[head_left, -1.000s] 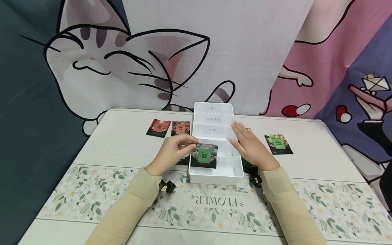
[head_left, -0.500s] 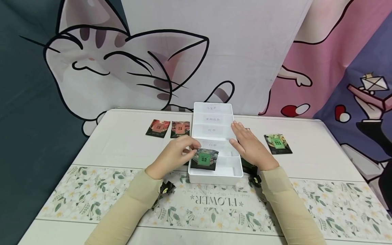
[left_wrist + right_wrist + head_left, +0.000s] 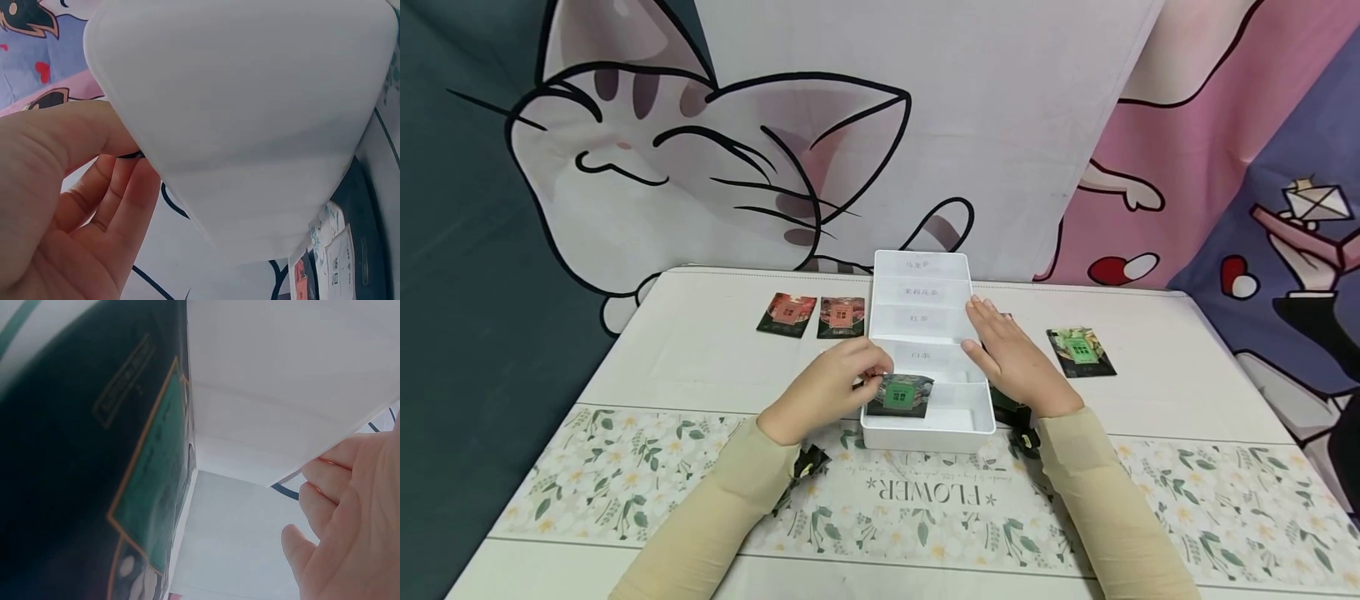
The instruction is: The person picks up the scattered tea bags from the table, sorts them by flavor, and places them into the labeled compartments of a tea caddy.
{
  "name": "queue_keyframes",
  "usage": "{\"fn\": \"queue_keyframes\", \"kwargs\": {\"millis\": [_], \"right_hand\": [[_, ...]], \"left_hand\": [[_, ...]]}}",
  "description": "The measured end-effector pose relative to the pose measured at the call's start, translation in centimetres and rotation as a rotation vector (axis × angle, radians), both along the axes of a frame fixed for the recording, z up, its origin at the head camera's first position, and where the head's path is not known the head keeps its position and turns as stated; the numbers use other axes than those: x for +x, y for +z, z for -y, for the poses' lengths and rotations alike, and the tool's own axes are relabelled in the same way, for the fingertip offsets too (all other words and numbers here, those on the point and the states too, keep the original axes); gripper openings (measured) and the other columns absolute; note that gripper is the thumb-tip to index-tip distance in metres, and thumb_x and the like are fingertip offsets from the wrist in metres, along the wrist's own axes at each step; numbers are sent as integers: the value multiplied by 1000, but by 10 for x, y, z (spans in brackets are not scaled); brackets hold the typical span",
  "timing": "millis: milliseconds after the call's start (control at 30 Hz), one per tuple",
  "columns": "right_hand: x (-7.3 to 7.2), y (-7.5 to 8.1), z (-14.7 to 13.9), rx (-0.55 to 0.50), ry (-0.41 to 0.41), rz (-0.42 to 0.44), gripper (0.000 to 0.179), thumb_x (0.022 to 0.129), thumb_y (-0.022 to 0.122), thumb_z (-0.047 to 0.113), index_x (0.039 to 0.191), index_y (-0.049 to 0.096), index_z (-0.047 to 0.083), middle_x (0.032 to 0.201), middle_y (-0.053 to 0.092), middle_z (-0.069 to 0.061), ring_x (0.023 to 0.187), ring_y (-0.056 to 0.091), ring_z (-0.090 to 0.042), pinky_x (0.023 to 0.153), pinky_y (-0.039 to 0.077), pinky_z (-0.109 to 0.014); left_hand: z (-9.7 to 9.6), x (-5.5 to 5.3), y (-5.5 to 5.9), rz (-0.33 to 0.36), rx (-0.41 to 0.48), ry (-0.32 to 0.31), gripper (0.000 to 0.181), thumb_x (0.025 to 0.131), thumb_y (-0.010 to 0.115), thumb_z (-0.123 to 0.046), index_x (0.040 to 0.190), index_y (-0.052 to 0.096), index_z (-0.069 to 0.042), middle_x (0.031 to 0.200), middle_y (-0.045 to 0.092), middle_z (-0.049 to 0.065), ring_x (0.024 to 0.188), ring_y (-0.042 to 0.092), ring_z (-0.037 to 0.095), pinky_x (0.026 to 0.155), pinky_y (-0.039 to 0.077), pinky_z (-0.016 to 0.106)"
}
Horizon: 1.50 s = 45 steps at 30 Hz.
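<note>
In the head view, my left hand (image 3: 829,382) pinches a dark tea sachet (image 3: 898,396) with a green label by its upper left corner. The sachet stands tilted in the front compartment of a long white divided box (image 3: 928,439), its lower part below the rim. My right hand (image 3: 1018,362) lies with straight fingers against the box's right side. From the left wrist, the white box wall (image 3: 244,100) hides most of the sachet; only a dark sliver shows between thumb and fingers. In the right wrist view, the right fingertips (image 3: 325,456) touch the box edge.
Two red-labelled sachets, one at the far left (image 3: 787,314) and one by the box (image 3: 841,317), lie on the table. A green-labelled sachet (image 3: 1081,351) lies to the right. Another dark sachet (image 3: 150,481) is close beside the box's right wall.
My left hand has moved down and slightly toward me, and the sachet has sunk lower into the front compartment. The right hand and box have stayed put.
</note>
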State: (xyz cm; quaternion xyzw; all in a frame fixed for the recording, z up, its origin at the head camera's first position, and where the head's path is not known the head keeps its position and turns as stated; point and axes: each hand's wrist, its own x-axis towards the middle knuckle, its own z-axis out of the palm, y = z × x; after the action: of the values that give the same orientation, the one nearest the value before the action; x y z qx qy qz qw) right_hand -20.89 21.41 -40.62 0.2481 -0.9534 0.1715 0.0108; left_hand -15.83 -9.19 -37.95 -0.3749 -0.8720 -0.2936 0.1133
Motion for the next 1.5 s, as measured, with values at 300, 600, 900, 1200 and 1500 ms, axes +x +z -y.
{"fn": "queue_keyframes", "kwargs": {"millis": [300, 600, 900, 1200, 1500], "right_hand": [[1, 0, 0, -4, -2, -1, 69, 110, 33, 47, 162, 14, 5, 169, 13, -14, 156, 8, -31, 126, 10, -54], [1, -1, 0, -3, -5, -5, 69, 110, 34, 47, 162, 14, 5, 169, 13, -13, 156, 9, -31, 125, 12, -55], [0, -2, 1, 0, -6, -4, 69, 110, 33, 47, 162, 14, 5, 169, 13, -13, 156, 8, -31, 125, 12, -56], [0, -1, 1, -14, -2, 1, 70, 110, 34, 47, 162, 15, 5, 169, 13, -13, 156, 8, -30, 126, 12, -54], [-1, -1, 1, -16, -3, 1, 70, 110, 34, 47, 162, 15, 5, 169, 13, -13, 156, 8, -30, 126, 12, -54]], "left_hand": [[1, 1, 1, -47, -36, -34, 19, 90, 70, 4, 106, 71, -7, 106, 67, 4, 90, 62, 16, 76, 55, 25], [7, 0, 6, -6, -57, 31, 21, 91, 75, -5, 111, 70, -6, 107, 66, 4, 94, 64, 15, 82, 57, 27], [12, -2, 8, 11, -60, 44, 18, 93, 74, -9, 111, 71, -7, 109, 67, 4, 94, 65, 15, 82, 57, 29], [21, -4, 11, 19, -25, 79, 15, 97, 69, -10, 112, 72, -7, 105, 67, 3, 95, 65, 17, 86, 57, 34], [33, -13, 12, 80, 95, 210, 15, 98, 67, -10, 112, 72, -8, 106, 69, 5, 96, 66, 21, 88, 56, 40]]}}
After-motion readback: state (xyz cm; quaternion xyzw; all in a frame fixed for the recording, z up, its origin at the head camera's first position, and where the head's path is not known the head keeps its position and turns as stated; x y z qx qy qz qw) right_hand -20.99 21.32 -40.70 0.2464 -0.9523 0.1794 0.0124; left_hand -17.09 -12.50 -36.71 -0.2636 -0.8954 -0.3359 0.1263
